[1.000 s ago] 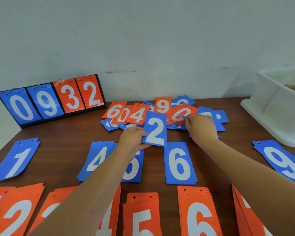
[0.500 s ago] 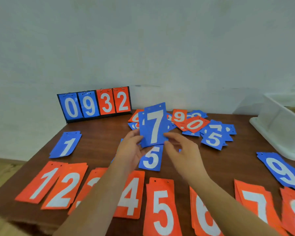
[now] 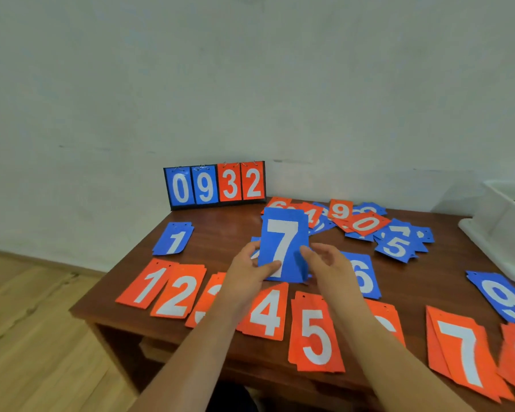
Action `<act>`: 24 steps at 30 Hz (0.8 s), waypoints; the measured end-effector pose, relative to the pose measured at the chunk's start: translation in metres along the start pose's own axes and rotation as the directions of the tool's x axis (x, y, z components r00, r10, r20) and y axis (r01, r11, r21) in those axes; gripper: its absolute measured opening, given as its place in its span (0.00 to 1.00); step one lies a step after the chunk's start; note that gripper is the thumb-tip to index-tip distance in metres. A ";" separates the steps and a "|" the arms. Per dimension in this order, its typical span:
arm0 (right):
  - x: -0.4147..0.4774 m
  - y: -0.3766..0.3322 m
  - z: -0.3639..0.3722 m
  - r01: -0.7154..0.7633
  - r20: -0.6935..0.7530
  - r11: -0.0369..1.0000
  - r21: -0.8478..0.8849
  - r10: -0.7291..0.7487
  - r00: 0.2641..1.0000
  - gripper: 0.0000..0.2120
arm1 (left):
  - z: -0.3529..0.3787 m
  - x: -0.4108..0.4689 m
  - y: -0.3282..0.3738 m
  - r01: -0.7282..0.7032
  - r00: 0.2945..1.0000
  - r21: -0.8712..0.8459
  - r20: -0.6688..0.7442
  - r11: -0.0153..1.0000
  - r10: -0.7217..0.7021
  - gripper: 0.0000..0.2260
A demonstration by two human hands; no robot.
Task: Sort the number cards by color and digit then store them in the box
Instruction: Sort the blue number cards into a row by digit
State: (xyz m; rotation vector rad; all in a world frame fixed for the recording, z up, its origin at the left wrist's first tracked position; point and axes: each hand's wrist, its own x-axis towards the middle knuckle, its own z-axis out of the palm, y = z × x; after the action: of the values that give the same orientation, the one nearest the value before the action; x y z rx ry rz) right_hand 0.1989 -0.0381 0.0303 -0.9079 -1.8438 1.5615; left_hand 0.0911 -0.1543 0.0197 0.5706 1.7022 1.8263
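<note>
One blue 7 card (image 3: 283, 233) stands upright, pinched by left hand (image 3: 246, 273)

Pale plaster wall (image 3: 250, 69), light wood-plank floor (image 3: 27, 337), dark wooden table (image 3: 220, 230)

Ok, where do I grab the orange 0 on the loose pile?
Pinch its near long edge from the front with the right hand; the left hand holds the blue 7 card. The orange 0 card lies flat, skewed, on top of the pile, so that edge is probably free.
</note>
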 end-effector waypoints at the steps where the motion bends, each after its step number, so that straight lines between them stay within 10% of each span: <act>1: 0.000 -0.001 0.004 -0.007 0.037 1.000 -0.006 0.007 0.999 0.15 | -0.003 -0.005 0.002 -0.003 1.000 0.029 0.023 1.000 0.003 0.15; 17: 0.024 0.009 0.022 -0.153 -0.012 0.987 -0.059 0.152 0.988 0.12 | -0.107 0.037 -0.013 0.179 0.870 0.045 -0.474 0.983 -0.137 0.03; 24: 0.050 0.010 0.048 -0.144 0.049 0.984 -0.104 0.149 0.988 0.10 | -0.142 0.110 -0.005 0.281 0.871 0.487 -0.492 0.827 -0.007 0.06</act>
State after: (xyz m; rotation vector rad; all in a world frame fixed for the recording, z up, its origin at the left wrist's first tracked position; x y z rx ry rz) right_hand 0.1321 -0.0267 0.0116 -1.0769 -1.9482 1.6087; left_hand -0.0833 -0.1871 -0.0067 0.1878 2.5633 1.4173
